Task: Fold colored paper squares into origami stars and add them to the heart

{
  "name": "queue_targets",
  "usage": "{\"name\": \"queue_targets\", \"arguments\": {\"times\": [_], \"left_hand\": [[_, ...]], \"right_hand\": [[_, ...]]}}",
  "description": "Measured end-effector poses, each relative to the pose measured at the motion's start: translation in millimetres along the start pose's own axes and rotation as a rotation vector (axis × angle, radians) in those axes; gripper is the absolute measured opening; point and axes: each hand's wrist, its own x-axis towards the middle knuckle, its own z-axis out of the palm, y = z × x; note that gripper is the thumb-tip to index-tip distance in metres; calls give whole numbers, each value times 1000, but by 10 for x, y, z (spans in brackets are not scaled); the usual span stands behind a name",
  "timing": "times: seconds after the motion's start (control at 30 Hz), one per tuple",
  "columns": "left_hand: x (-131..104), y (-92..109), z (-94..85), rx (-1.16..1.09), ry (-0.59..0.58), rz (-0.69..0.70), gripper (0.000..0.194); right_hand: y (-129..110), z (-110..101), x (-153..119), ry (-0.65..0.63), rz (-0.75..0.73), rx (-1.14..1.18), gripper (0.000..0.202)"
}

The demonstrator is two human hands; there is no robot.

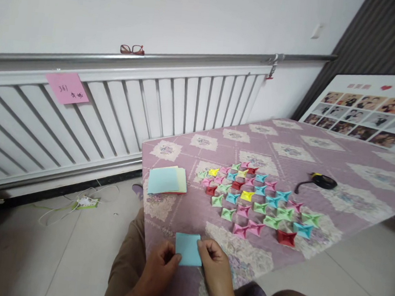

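Note:
A small light-blue paper square [188,249] is held at the near edge of the table, between my two hands. My left hand [162,264] pinches its left edge with thumb and fingers. On the opposite side, my right hand [215,264] grips the upper right corner. Beyond them at the left lies a stack of coloured paper sheets [163,180], light blue on top. Several folded paper pieces in pink, green, blue, yellow and red stand in rows to the right, among them a red one [286,238] and a yellow one [246,196].
The table [192,212] has a purple patterned cloth. A black tape measure [323,181] lies at the right. Behind are a white radiator [179,102], glasses [132,49] and a photo board [363,109]. A power strip [87,202] is on the floor.

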Motion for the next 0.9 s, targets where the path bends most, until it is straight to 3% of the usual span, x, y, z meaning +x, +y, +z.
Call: {"name": "queue_targets", "arguments": {"times": [0.9], "left_hand": [[-21, 16, -1, 42, 15, 18, 14]], "right_hand": [[13, 22, 11, 40, 10, 2, 41]]}}
